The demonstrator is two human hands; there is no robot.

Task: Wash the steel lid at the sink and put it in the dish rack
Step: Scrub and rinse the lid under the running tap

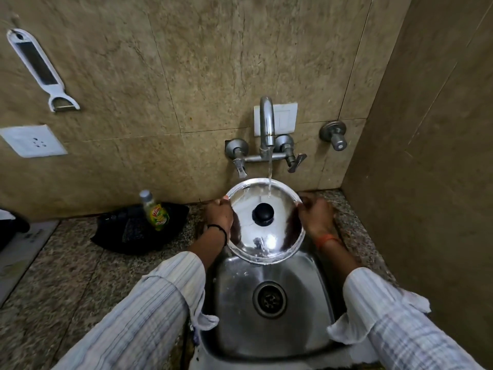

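The round steel lid (277, 231) with a black knob faces up toward me, tilted above the steel sink (301, 311). My left hand (220, 213) grips its left rim and my right hand (316, 216) grips its right rim. A stream of water from the wall tap (267, 124) falls on the lid's far part and runs down to its near edge. No dish rack shows in this view.
A dish soap bottle (154, 212) stands on a black cloth (133, 231) left of the sink on the granite counter (66, 276). A white peeler (40, 68) hangs on the tiled wall above a socket (33, 141). A side wall closes in the right.
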